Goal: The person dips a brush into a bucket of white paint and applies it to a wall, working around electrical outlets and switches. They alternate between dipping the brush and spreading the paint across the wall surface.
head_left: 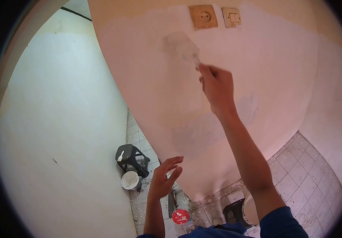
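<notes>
My right hand is raised against the pink wall, closed around the handle of a wide, flat paintbrush. Motion smears the brush head, which lies over the wall below the socket. My left hand is lower down, near the wall's left corner, with nothing in it. Its fingers are curved and held apart from the thumb. Greyish, damp-looking patches show on the wall beneath the brush.
A power socket and a light switch sit high on the wall. A black stool with a white-handled tool on it stands at left beside a white bucket. A red-topped tub and another bucket stand on splattered tiles.
</notes>
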A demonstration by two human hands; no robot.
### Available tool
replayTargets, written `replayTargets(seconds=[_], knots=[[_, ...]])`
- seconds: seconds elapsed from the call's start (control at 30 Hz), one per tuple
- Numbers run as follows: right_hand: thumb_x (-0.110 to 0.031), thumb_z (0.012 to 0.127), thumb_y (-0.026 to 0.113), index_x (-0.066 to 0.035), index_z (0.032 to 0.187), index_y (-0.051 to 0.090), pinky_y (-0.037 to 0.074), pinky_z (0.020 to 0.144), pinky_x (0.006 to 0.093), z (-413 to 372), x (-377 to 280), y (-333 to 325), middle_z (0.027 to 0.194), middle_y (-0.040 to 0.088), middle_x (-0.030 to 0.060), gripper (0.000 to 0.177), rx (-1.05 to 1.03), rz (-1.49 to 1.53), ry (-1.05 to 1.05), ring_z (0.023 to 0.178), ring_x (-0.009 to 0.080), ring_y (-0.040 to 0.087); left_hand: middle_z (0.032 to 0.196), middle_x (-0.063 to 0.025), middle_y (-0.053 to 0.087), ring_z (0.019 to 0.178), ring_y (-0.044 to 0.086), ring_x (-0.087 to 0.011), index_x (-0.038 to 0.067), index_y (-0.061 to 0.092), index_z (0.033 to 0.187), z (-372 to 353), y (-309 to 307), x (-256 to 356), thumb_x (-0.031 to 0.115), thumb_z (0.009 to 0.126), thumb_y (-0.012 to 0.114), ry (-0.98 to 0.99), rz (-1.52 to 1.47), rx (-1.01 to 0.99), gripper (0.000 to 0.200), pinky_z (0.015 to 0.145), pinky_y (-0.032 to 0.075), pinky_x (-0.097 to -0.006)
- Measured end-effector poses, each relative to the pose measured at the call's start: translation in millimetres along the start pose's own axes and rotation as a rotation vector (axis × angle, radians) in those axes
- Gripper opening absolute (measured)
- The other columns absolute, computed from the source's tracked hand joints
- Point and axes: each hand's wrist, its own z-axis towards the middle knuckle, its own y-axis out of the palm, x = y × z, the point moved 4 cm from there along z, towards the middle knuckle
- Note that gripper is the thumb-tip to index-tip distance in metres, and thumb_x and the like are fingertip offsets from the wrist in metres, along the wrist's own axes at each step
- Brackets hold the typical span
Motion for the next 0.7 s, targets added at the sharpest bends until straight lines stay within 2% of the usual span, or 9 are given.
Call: replayTargets(seconds=[0.1, 0.13, 0.2, 0.27, 0.33, 0.43, 0.53, 0.6, 0.7], knots=[[-0.026, 0.089, 0.057, 0.005, 0.072, 0.057, 0.037, 0.053, 0.0355, 5.0, 29.3, 1.5, 0.055, 0.050, 0.0138, 0.036, 0.098, -0.203, -0.101, 0.051, 0.0165, 0.041, 0.120, -0.0130, 0.063, 0.114, 0.060, -0.0226, 0.001, 0.057, 0.122, -4.2, 2.1, -3.3, 0.017, 0.094, 0.060, -0.010, -0.024, 0.017, 0.032, 0.098, 0.047, -0.0374], [-0.027, 0.089, 0.057, 0.005, 0.073, 0.058, 0.039, 0.054, 0.0367, -13.9, 51.0, -6.0, 0.057, 0.053, 0.0165, 0.036, 0.097, -0.206, -0.067, 0.051, 0.0184, 0.043, 0.120, -0.0131, 0.063, 0.114, 0.059, -0.0225, 0.001, 0.057, 0.122, -5.7, 2.2, -4.8, 0.017, 0.094, 0.060, -0.013, -0.032, 0.023, 0.032, 0.097, 0.047, -0.0373], [-0.029, 0.090, 0.058, 0.004, 0.075, 0.063, 0.040, 0.054, 0.0344, -72.6, 108.1, -30.8, 0.056, 0.056, 0.0093, 0.036, 0.044, -0.210, 0.206, 0.053, 0.0132, 0.048, 0.120, -0.0131, 0.063, 0.114, 0.059, -0.0222, 0.001, 0.057, 0.122, -9.1, 2.9, -10.1, 0.016, 0.094, 0.060, -0.048, -0.042, 0.023, 0.032, 0.098, 0.046, -0.0371], [-0.028, 0.090, 0.060, 0.004, 0.083, 0.067, 0.040, 0.052, 0.0315, -136.7, 174.0, -55.0, 0.055, 0.054, 0.0044, 0.034, 0.085, -0.233, 0.375, 0.053, 0.0095, 0.047, 0.120, -0.0131, 0.063, 0.114, 0.059, -0.0219, 0.000, 0.057, 0.122, -10.8, 4.1, -14.4, 0.016, 0.094, 0.059, -0.071, -0.052, 0.025, 0.032, 0.098, 0.046, -0.0369], [-0.028, 0.090, 0.060, 0.005, 0.085, 0.067, 0.039, 0.051, 0.0295, -174.6, 188.7, -73.8, 0.055, 0.054, 0.0029, 0.035, 0.074, -0.204, 0.530, 0.053, 0.0086, 0.046, 0.120, -0.0129, 0.063, 0.114, 0.059, -0.0216, 0.000, 0.057, 0.122, -10.8, 3.5, -17.3, 0.016, 0.095, 0.059, -0.082, -0.051, 0.016, 0.032, 0.098, 0.046, -0.0366], [-0.028, 0.090, 0.060, 0.006, 0.085, 0.067, 0.037, 0.050, 0.0279, -165.5, 164.5, -84.6, 0.055, 0.053, 0.0019, 0.035, 0.101, -0.167, 0.490, 0.053, 0.0075, 0.046, 0.121, -0.0113, 0.061, 0.115, 0.056, -0.0183, -0.001, 0.056, 0.124, -10.2, 5.0, -18.0, 0.014, 0.095, 0.057, -0.074, -0.056, 0.007, 0.033, 0.096, 0.044, -0.0325], [-0.029, 0.091, 0.059, 0.005, 0.073, 0.060, 0.035, 0.049, 0.0284, -107.5, 92.1, -68.9, 0.054, 0.049, 0.0013, 0.038, 0.099, -0.110, 0.342, 0.052, 0.0068, 0.043, 0.121, -0.0111, 0.061, 0.116, 0.055, -0.0185, -0.001, 0.055, 0.125, -7.3, 12.7, -15.3, 0.014, 0.095, 0.058, -0.089, -0.073, -0.005, 0.033, 0.097, 0.043, -0.0325], [-0.022, 0.093, 0.060, 0.001, 0.079, 0.067, 0.028, 0.042, 0.0229, -67.7, 73.3, -56.2, 0.055, 0.047, -0.0035, 0.028, 0.087, -0.078, 0.176, 0.046, 0.0028, 0.037, 0.121, -0.0111, 0.061, 0.117, 0.055, -0.0188, -0.001, 0.055, 0.125, -8.9, 18.8, -12.8, 0.015, 0.095, 0.058, -0.091, -0.097, -0.012, 0.034, 0.098, 0.042, -0.0325], [-0.029, 0.091, 0.057, 0.005, 0.076, 0.060, 0.037, 0.051, 0.0337, -58.9, 98.7, -47.9, 0.052, 0.050, 0.0077, 0.037, 0.133, -0.166, 0.134, 0.051, 0.0121, 0.044, 0.122, -0.0115, 0.060, 0.118, 0.054, -0.0196, -0.001, 0.055, 0.125, -14.4, 23.8, -11.6, 0.016, 0.095, 0.058, -0.105, -0.105, -0.015, 0.034, 0.099, 0.042, -0.0335]])
